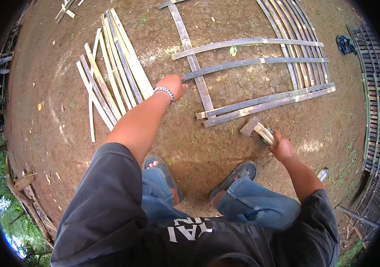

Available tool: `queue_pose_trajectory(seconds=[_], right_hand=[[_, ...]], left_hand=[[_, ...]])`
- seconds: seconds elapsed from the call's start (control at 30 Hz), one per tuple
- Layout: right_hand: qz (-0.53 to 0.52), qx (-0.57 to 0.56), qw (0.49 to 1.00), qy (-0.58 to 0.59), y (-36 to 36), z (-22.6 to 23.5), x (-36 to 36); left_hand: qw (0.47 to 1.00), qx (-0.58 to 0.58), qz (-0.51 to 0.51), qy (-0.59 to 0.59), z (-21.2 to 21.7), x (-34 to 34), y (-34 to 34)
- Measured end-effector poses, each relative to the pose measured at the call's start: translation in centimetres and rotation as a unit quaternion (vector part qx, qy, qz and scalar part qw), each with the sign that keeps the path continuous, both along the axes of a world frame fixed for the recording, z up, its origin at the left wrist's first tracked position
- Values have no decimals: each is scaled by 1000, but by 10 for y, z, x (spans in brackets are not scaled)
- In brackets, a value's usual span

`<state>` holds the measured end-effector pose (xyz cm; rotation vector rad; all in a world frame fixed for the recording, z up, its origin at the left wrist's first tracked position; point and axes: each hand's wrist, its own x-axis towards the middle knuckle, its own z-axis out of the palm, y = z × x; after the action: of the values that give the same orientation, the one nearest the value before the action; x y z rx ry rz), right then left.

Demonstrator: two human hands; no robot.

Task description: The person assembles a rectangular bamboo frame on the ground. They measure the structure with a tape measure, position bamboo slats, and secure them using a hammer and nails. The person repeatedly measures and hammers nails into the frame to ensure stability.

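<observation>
Two hands at a bamboo lattice on bare ground

The right hand (282, 147) has its fingers closed round a hammer (257, 129), head just short of the doubled slats. Farther out, the left hand (172, 86) fingers grip a bamboo slat (252, 62) end; loose bamboo strips (110, 78) lie left of them.

Left arm extended forward, left hand (172, 85) palm down, fingers curled. Right arm bent, right hand (282, 147) fisted, low at the side
</observation>
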<state>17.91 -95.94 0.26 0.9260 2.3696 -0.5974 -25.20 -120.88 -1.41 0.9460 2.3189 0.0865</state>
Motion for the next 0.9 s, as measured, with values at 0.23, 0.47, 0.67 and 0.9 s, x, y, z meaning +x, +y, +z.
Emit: queue_pose_trajectory(seconds=[0.23,0.47,0.67,0.9], right_hand=[[-79,-16,995,67,-3,9,21],[-200,-30,973,108,-56,23,-70],[-276,-53,951,128,-122,16,-119],[-250,-69,956,140,-143,6,-126]], left_hand=[[998,19,-63,14,-18,-24,15],[994,79,45,-55,-40,-40,10],[994,45,-6,-100,-47,-46,10],[990,135,11,-44,-60,-34,3]])
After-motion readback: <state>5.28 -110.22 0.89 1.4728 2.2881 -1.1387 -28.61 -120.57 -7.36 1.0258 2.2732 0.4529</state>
